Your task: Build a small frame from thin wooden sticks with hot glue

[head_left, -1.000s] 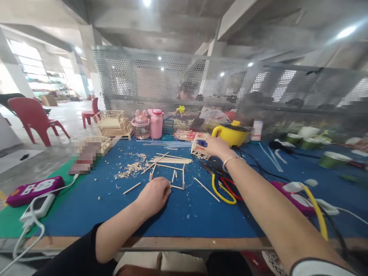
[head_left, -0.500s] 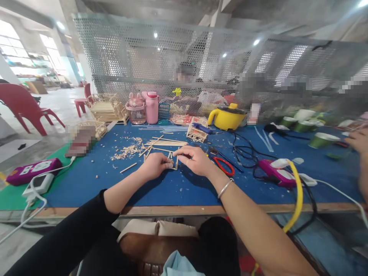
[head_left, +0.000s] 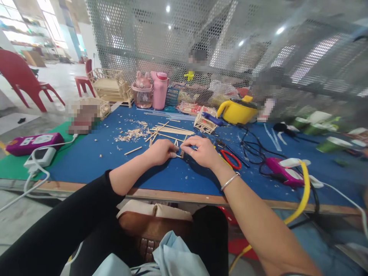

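A small frame of thin wooden sticks (head_left: 179,156) stands on the blue tabletop between my two hands. My left hand (head_left: 162,151) pinches its left side between thumb and fingers. My right hand (head_left: 202,152), a bangle on its wrist, is closed at the frame's right side, fingertips on an upright stick. My fingers hide part of the frame. Just beyond lie loose wooden sticks (head_left: 175,130) and a heap of wood scraps (head_left: 134,134). One short stick (head_left: 133,151) lies left of my left hand.
Right of my right hand are red-handled scissors (head_left: 231,159), black cables (head_left: 249,143) and a purple power strip (head_left: 283,170). Behind stand a small stick-built piece (head_left: 204,122), a yellow pot (head_left: 239,111) and a pink bottle (head_left: 160,91). A purple case (head_left: 34,143) lies far left.
The view has tilted down and shifted, so the table things sit higher and further right. My right fingers have drawn closer together at the stick frame. My left hand keeps its pinch.
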Motion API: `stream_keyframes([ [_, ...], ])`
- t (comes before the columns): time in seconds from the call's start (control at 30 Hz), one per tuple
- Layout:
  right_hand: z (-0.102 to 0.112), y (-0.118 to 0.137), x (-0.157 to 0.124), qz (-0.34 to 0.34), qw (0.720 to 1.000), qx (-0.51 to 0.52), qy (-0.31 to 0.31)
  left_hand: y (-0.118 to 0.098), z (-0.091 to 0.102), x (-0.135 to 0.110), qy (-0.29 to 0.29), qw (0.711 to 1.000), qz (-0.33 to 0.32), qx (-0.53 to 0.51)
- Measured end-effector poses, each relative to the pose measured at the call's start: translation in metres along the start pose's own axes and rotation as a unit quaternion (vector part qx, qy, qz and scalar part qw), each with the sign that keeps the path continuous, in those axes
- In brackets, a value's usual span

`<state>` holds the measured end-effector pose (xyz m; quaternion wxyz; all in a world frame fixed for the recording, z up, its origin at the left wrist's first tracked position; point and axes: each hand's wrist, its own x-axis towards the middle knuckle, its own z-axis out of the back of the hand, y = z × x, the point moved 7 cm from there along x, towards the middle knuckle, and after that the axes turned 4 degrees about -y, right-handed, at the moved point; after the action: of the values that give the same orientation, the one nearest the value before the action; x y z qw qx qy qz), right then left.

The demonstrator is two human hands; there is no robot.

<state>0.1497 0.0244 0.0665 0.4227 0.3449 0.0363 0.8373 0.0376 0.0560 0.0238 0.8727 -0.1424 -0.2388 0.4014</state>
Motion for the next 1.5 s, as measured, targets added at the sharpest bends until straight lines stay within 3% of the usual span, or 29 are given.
stream_keyframes([
  [0.2,-0.005,0.002,-0.001,0.016,1.000,-0.003,0.023,0.000,0.001,-0.001,-0.006,1.000,-0.017,-0.002],
  [0.87,-0.006,0.003,-0.003,0.031,0.999,0.006,-0.009,-0.001,0.000,-0.002,-0.016,1.000,-0.012,0.010],
  [1.1,-0.010,0.003,-0.003,0.029,0.999,-0.006,0.012,0.000,-0.001,-0.002,-0.018,1.000,-0.015,0.002],
  [1.3,-0.008,0.003,-0.004,0.012,0.999,0.005,0.035,0.000,-0.002,-0.002,-0.011,1.000,-0.024,0.013],
  [1.5,0.007,-0.016,-0.007,-0.082,0.996,0.044,-0.004,-0.002,-0.002,-0.003,-0.007,0.999,-0.032,-0.014],
])
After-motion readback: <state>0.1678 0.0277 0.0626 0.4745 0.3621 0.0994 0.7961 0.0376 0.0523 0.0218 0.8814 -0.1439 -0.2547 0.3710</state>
